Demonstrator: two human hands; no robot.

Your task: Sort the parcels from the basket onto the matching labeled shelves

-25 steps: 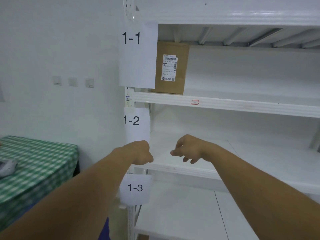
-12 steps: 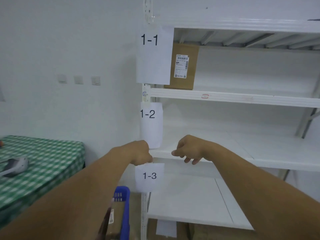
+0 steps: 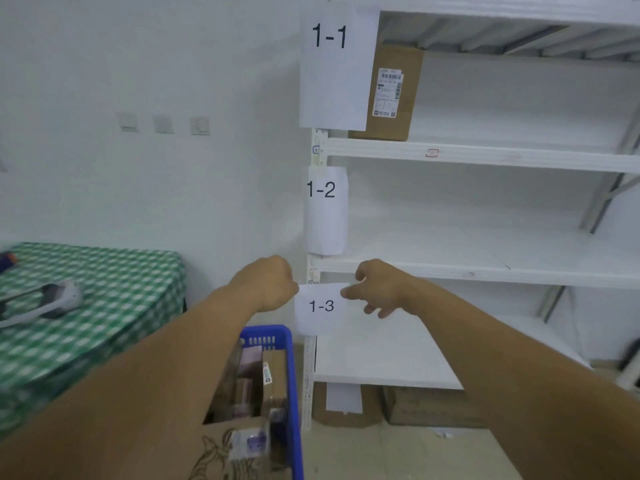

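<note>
Below the left hand [image 3: 266,285], more basket [image 3: 266,331] now shows.

A brown box [image 3: 391,95] fills the left end of the top shelf [image 3: 485,157] with open room to its right, while paper labels [image 3: 325,209] overhang the left post [image 3: 308,382] and a parcel-packed blue basket [image 3: 292,375] stands beside its foot.

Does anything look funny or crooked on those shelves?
Yes, a little. The 1-2 label bulges out from the shelf post like a curled tube, while the 1-1 label hangs flat. Nothing looks spilled or broken.
</note>
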